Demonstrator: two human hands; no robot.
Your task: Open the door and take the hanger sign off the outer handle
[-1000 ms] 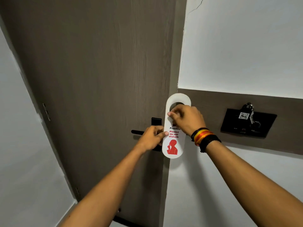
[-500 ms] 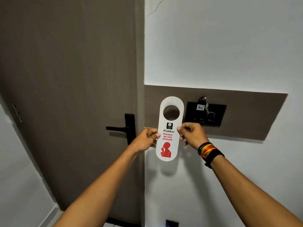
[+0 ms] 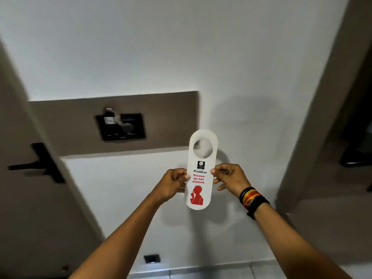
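1. Two hands hold one hanger sign [image 3: 201,178] upright in front of a white wall [image 3: 181,47], clear of the door handle [image 3: 38,164] at far left.
2. One left hand [image 3: 173,184] pinches the sign's left edge, thumb on the printed face and fingers curled behind.
3. One right hand [image 3: 229,178] grips the right edge between thumb and forefinger; its other fingers are loosely spread below.
4. One round hole sits near the sign's top; beneath it are one black logo, red words reading "Please do not disturb" and one red figure.
5. Several coloured bands [image 3: 251,198] circle the right wrist.
6. One black switch plate [image 3: 120,126] is mounted on one brown wall panel [image 3: 161,117], with one dark door [image 3: 24,208] left of it.
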